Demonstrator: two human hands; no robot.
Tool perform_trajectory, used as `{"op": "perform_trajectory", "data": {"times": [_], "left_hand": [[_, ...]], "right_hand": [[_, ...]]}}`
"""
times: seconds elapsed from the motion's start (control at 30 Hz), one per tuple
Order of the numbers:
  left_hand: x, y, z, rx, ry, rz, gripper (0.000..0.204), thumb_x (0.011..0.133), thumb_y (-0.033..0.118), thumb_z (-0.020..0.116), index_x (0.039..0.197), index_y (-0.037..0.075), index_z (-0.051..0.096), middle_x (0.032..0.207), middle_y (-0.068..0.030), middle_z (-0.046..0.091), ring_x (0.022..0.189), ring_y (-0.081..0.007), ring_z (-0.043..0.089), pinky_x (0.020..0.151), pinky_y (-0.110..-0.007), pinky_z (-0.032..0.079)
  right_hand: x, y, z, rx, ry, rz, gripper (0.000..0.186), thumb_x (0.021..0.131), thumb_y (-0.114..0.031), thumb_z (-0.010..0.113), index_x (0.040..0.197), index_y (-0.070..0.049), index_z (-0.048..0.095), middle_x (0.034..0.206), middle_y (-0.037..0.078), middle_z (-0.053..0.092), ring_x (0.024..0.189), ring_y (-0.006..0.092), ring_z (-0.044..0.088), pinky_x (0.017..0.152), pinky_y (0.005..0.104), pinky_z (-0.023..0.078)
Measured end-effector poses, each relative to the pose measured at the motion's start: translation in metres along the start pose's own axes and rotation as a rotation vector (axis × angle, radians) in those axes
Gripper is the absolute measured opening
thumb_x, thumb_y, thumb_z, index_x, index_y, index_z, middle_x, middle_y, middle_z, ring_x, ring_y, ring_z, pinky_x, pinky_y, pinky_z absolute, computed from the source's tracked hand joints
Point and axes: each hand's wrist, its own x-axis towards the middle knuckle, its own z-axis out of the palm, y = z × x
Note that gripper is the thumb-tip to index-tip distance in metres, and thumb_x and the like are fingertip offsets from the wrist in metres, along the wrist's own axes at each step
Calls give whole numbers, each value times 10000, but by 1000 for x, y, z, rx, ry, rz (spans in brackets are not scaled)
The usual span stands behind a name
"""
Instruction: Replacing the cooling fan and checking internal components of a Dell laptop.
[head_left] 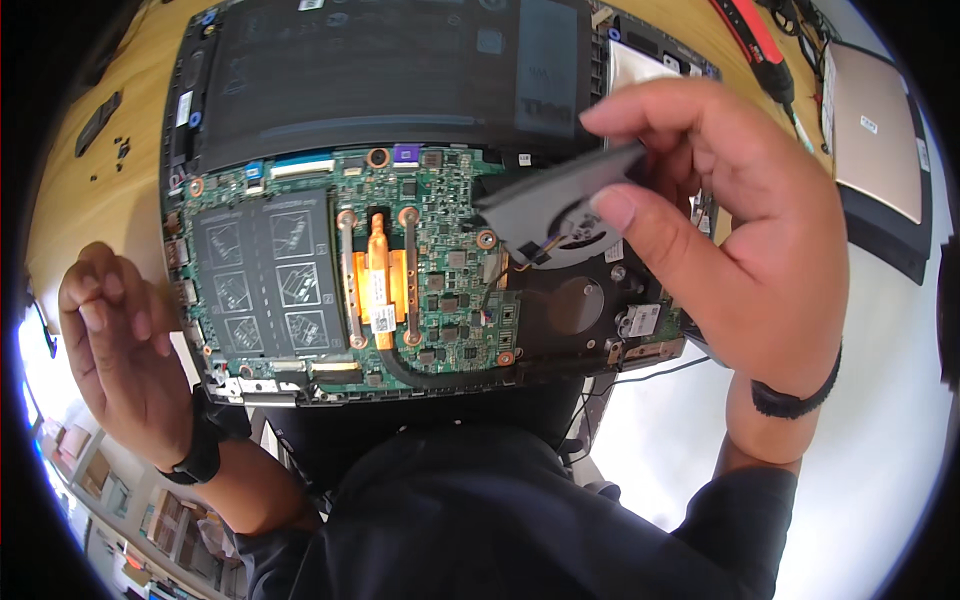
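An opened laptop (440, 185) shows its large black battery (370, 75), green circuit board (455, 200), copper heat pipe (378, 265) and printed black cover plate (265, 270). My right hand (730, 220) holds a thin dark fan (540, 205) tilted over the board's right side, thumb on top, with thin wires hanging from it. Below the fan is a dark area with a round recess (560, 310). My left hand (115, 330) is beside the laptop's lower left edge, fingers curled toward the thumb; what they hold, if anything, I cannot make out.
The wooden table (125, 190) carries a small black object (97, 120) and tiny dark pieces at the left. A red-and-black tool (755, 45), cables and a closed gold laptop (870, 120) lie at the right. Shelves with boxes (165, 520) show at the lower left.
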Motion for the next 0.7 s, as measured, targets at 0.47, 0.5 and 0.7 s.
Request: {"op": "perform_trajectory", "data": {"times": [0.47, 0.5, 0.7], "left_hand": [[-6, 10, -5, 12, 142, -44, 240, 1055, 230, 692, 1110, 41, 555, 1003, -47, 445, 672, -62, 433, 521, -199, 348], [-6, 10, -5, 20, 149, -39, 239, 1057, 232, 689, 1106, 41, 555, 999, -47, 445, 673, -63, 434, 520, -198, 348], [-9, 10, -6, 33, 138, -41, 227, 1054, 219, 686, 1085, 36, 556, 1040, -68, 461, 689, -73, 448, 509, -189, 351]], "right_hand": [[14, 18, -4, -125, -81, -208, 394, 831, 58, 759, 1217, 10, 699, 985, 78, 618, 743, 110, 526, 642, 231, 410], [14, 16, -9, -165, -105, -216, 400, 824, 50, 763, 1217, 8, 700, 984, 84, 614, 740, 115, 525, 636, 238, 408], [-17, -13, -15, -84, -347, -37, 407, 732, -18, 841, 1129, -14, 753, 882, 85, 612, 684, 170, 560, 573, 293, 412]]}}
